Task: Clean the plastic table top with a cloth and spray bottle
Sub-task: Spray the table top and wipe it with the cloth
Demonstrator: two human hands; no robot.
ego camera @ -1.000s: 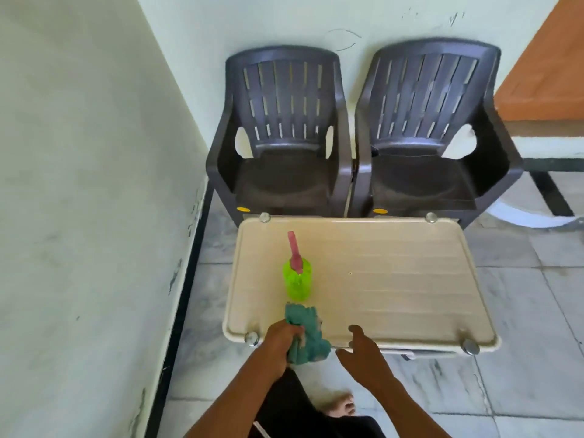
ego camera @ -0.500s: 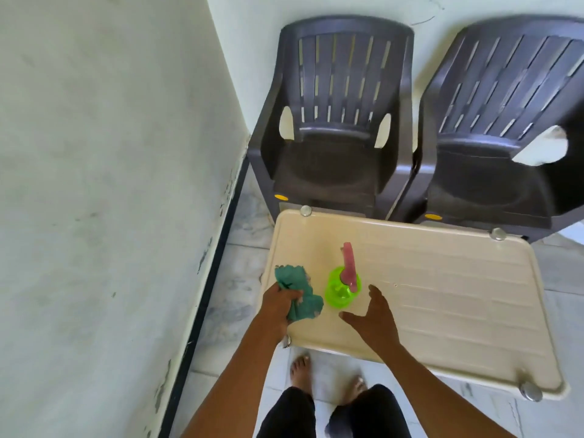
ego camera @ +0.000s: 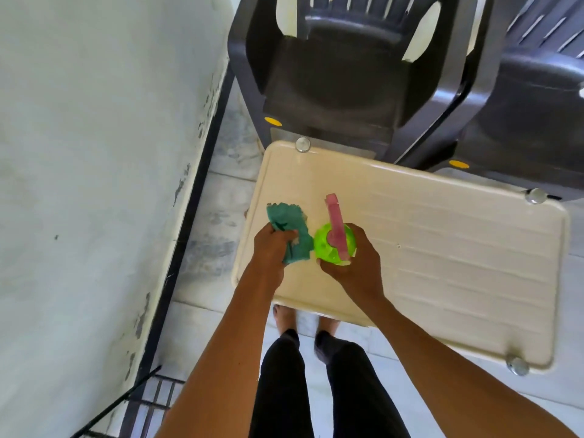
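The left hand [ego camera: 272, 249] grips a crumpled teal cloth [ego camera: 286, 216], fingers curled round its lower part. The upper part of the cloth stands free above the knuckles. The cloth is over the left end of the cream rectangular plastic table top [ego camera: 458, 248]; whether it touches the surface cannot be told.

The right hand [ego camera: 355, 271] holds a translucent green plastic spray bottle [ego camera: 325, 248] with a pink trigger head [ego camera: 335, 216]. Thumb and fingers wrap round the bottle body from the near side. The bottle is upright, just beside the cloth, over the left part of the table top. The pink head points away from the person.

The table top has a raised rim and a metal cap [ego camera: 302, 144] at each visible corner.

Two dark plastic armchairs [ego camera: 331, 77] stand side by side against the far edge of the table. A pale wall [ego camera: 94, 153] runs along the left.
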